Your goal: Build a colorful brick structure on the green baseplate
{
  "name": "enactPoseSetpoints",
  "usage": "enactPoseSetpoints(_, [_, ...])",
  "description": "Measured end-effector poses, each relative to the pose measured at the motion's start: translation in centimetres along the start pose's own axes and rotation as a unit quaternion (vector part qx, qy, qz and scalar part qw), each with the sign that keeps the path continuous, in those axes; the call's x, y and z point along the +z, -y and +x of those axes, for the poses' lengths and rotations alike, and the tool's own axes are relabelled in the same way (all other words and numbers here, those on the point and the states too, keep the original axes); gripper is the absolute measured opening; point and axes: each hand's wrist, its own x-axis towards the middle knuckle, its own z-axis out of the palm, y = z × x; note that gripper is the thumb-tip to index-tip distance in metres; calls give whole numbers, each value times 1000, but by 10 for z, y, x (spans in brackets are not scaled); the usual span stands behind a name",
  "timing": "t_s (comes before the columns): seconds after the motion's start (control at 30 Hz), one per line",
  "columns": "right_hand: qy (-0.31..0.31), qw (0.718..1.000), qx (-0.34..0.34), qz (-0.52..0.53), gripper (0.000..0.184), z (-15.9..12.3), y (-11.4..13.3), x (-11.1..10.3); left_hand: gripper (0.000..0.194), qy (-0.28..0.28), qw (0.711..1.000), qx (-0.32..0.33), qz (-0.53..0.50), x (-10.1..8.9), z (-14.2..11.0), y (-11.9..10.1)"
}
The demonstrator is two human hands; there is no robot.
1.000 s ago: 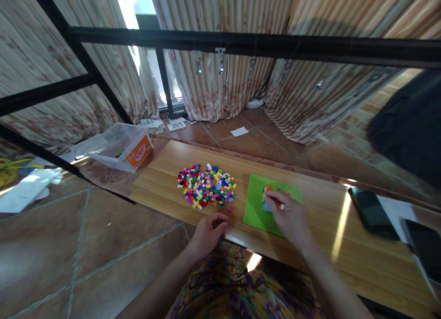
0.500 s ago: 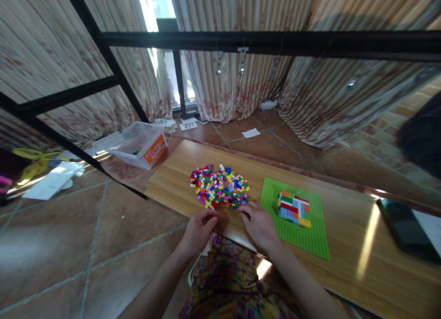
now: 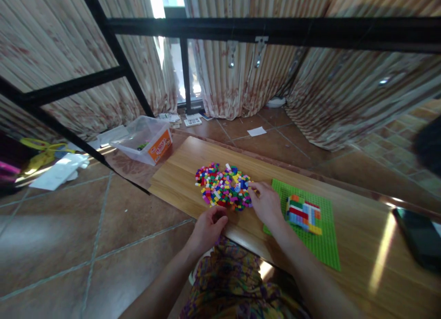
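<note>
A pile of small multicoloured toy bricks (image 3: 223, 186) lies on the wooden table. At its right edge is my right hand (image 3: 266, 202), its thumb and forefinger drawn together against the bricks; anything between the fingertips is too small to make out. My left hand (image 3: 208, 227) rests at the table's front edge, just below the pile, with the fingers curled in toward the thumb; what they may hold is hidden. Right of my right hand lies a green baseplate (image 3: 329, 238), partly covered by my forearm. A flat, many-coloured block of joined bricks (image 3: 303, 214) sits on it.
A clear plastic bin (image 3: 134, 146) with an orange label stands beyond the table's left end, a few pieces inside. At the table's right lies a dark, flat device (image 3: 416, 236). A black metal frame (image 3: 220, 27) crosses in front of the curtains (image 3: 220, 89).
My right hand has moved forward to the right edge of the brick pile. My left hand stays near the front edge of the table. The whole view has shifted slightly.
</note>
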Motion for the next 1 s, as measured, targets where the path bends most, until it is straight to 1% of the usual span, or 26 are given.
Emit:
enactPoseSetpoints(0.1, [8, 1000, 12, -23, 25, 12, -4, 4, 25, 19, 1000, 8, -4, 2, -1, -2])
enactPoseSetpoints(0.27, [37, 999, -16, -35, 32, 25, -5, 6, 24, 39, 999, 4, -18, 2, -1, -4])
enactPoseSetpoints(0.37, [56, 997, -15, -45, 33, 28, -6, 9, 23, 35, 999, 1, -25, 1, 1, -2])
enactPoseSetpoints(0.57, [87, 995, -36, -21, 32, 30, -10, 13, 21, 20, 998, -28, -49, 3, 1, -1])
enactPoseSetpoints(0.63, [86, 996, -31, -13, 30, 30, -10, 12, 22, 24, 997, -42, -67, 4, 1, -2])
enactPoseSetpoints(0.77, [73, 996, -40, 11, 18, 29, -7, 9, 22, 35, 993, -63, -93, 4, 1, -4])
enactPoseSetpoints(0.93, [70, 996, -46, 2, 24, 25, -4, 11, 26, 23, 994, -63, -80, 3, 3, -4])
enactPoseSetpoints(1.0, [71, 997, -44, 0, 22, 25, -4, 13, 29, 14, 995, -68, -77, 3, 3, -5])
